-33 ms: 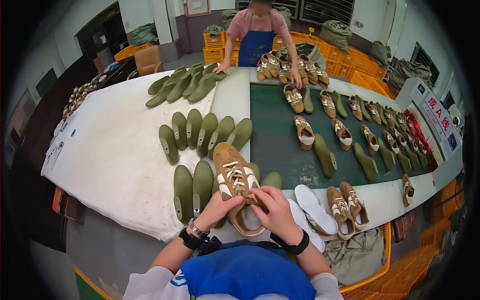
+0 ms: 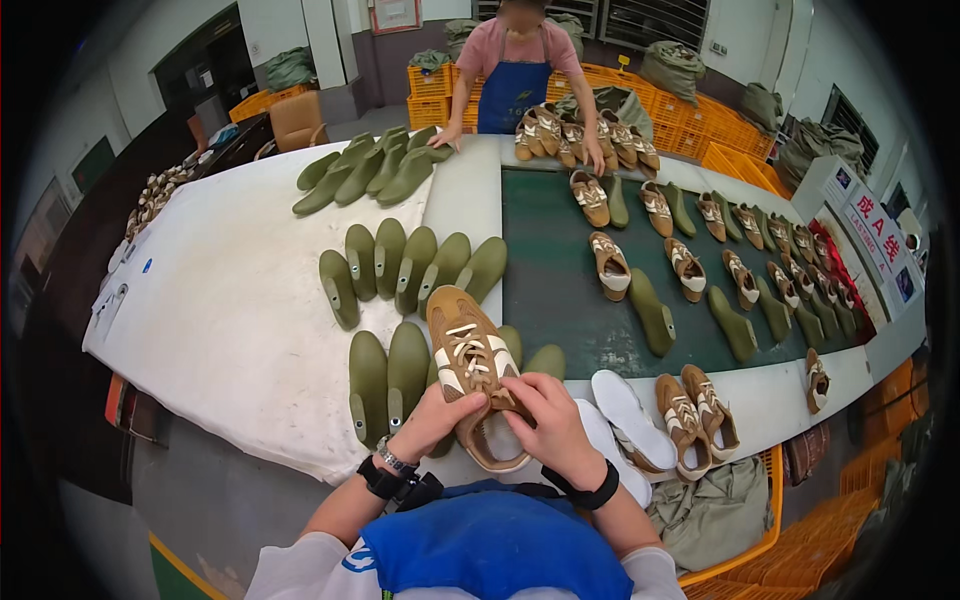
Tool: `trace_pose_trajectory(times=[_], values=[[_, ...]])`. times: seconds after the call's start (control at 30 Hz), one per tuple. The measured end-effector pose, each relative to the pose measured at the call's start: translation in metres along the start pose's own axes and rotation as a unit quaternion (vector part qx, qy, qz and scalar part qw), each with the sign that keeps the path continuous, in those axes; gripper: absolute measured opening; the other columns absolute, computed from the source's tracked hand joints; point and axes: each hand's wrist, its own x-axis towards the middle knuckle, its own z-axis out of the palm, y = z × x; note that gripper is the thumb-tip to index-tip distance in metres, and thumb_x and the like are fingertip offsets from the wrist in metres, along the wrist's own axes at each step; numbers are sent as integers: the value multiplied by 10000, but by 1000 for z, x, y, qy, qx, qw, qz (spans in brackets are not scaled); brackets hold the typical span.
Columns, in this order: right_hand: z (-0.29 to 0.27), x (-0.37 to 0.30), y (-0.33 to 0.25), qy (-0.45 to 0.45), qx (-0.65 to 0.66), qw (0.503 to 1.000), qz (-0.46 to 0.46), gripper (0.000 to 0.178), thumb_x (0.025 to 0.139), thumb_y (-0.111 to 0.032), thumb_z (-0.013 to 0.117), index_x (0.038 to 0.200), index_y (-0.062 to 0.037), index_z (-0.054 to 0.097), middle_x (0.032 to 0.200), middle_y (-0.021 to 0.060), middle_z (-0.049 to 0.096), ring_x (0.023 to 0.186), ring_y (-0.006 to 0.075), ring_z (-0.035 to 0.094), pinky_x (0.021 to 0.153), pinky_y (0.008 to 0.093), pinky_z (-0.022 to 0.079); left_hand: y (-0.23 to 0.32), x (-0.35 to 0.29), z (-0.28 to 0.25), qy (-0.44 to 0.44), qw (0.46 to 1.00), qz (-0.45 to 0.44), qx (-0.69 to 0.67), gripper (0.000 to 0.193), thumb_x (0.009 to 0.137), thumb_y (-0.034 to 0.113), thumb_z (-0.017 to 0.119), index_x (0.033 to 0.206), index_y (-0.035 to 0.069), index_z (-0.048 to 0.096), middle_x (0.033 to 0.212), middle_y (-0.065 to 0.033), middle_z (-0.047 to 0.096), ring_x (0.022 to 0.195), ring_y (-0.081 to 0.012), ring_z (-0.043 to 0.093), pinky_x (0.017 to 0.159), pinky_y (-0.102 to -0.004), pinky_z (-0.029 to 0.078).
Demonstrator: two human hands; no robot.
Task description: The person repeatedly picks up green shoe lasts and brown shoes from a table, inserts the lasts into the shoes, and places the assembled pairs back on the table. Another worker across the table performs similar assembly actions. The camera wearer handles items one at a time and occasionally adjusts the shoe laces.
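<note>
A brown sneaker [image 2: 470,355] with white stripes and cream laces is held up in front of me, its toe pointing away. My left hand [image 2: 432,422] grips the near left side of its collar, thumb beside the tongue. On the other side my right hand [image 2: 550,420] pinches the collar and tongue edge. Under and beyond the sneaker, green shoe lasts [image 2: 408,370] lie in rows on the table, some partly hidden by it. Close to my right forearm are white insoles [image 2: 632,420] and a pair of brown sneakers [image 2: 690,425].
A dark green conveyor belt [image 2: 560,310] to the right carries rows of sneakers and lasts. Across the table a co-worker in a blue apron [image 2: 512,95] reaches to lasts and a sneaker. A cloth-lined orange crate [image 2: 772,500] stands at my right. White cloth [image 2: 220,290] covers the left table.
</note>
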Motion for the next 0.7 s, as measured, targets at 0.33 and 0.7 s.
trace_pose_trajectory(times=[0.33, 0.7], values=[[21, 0, -7, 116, -49, 991, 39, 391, 690, 35, 601, 1075, -35, 605, 882, 143, 538, 827, 330, 568, 718, 416, 484, 20, -9, 2, 154, 798, 341, 472, 834, 650, 273, 865, 1324, 12, 449, 1294, -200, 459, 1205, -364, 466, 967, -411, 444], [18, 0, -25, 38, -7, 996, 74, 388, 704, 44, 573, 1050, -115, 648, 764, 103, 469, 644, 287, 540, 570, 387, 453, 26, -7, 8, 116, 806, 391, 430, 311, 745, -1, 685, 1047, -11, 617, 952, -167, 650, 810, -337, 645, 715, -362, 537]])
